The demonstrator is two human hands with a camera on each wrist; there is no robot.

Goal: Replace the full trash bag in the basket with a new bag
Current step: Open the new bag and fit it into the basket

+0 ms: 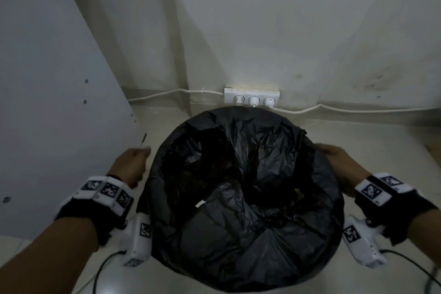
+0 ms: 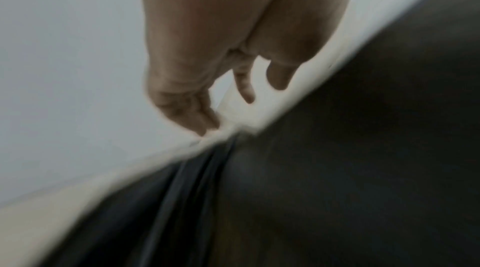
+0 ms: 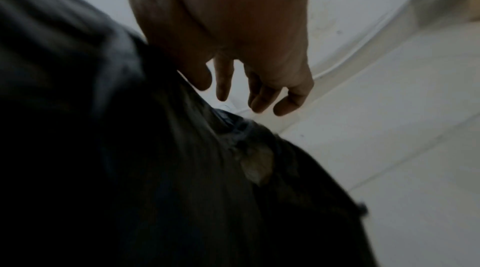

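Observation:
A black trash bag [image 1: 238, 198] lines a round basket on the floor, its edge folded down over the rim so the basket itself is hidden. The crumpled plastic sags inward, and I cannot make out what is inside. My left hand [image 1: 130, 162] hovers just left of the bag's rim, fingers hanging relaxed and holding nothing; in the left wrist view the hand [image 2: 244, 84] is above the bag [image 2: 337, 168] without touching it. My right hand [image 1: 334, 157] lies against the right rim. In the right wrist view its fingers [image 3: 257, 90] are spread loosely, the thumb beside the bag [image 3: 130, 148].
A white power strip [image 1: 251, 98] with plugs sits at the wall base just behind the basket, with white cables [image 1: 358, 110] running along the skirting. A grey panel [image 1: 47, 79] stands close on the left. Pale tiled floor [image 1: 393, 150] lies to the right.

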